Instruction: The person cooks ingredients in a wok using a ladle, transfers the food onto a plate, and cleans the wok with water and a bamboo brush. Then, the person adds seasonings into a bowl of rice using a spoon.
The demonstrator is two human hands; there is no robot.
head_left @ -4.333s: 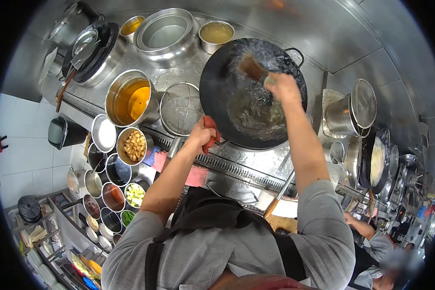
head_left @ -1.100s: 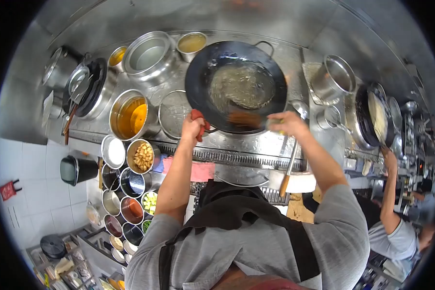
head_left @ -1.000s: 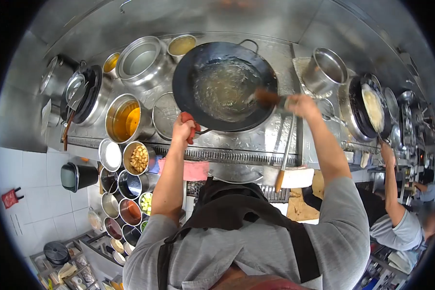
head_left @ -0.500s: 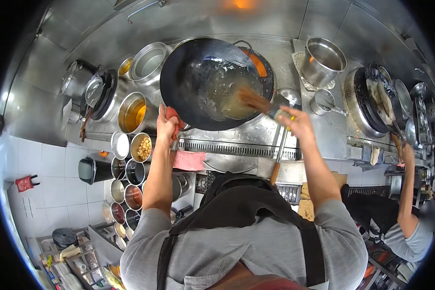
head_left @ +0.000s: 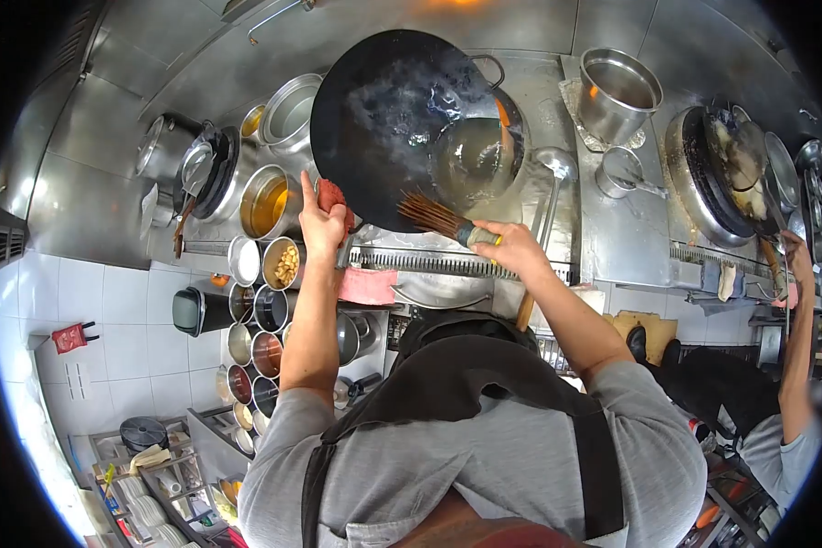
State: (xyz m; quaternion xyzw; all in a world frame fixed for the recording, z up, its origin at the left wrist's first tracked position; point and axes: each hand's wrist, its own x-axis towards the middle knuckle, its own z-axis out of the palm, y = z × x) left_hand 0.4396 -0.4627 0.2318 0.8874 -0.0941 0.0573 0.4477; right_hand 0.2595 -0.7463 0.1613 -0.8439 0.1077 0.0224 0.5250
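My left hand (head_left: 323, 224) grips the near-left side of a large black wok (head_left: 365, 128) through a folded red cloth (head_left: 334, 196); the handle under it is hidden. The wok is tilted, its right side lower, and cloudy water (head_left: 475, 160) lies at that side, with steam over the dark metal. In my right hand (head_left: 510, 247) is a bamboo wok brush (head_left: 434, 217), its bristles pointing left over the near rim. A ladle (head_left: 555, 166) rests on the stove to the right, its wooden handle toward me.
Pots with liquid (head_left: 269, 203) and several seasoning containers (head_left: 283, 263) stand on the left. A tall steel pot (head_left: 619, 96) and a small pot (head_left: 617, 172) are on the right. Farther right, a co-worker's hand (head_left: 797, 256) is at another wok (head_left: 735, 160).
The wok has risen and tilted further, with its water gathered on the right. My right hand has brought the brush from inside the wok toward me and left, to the near rim.
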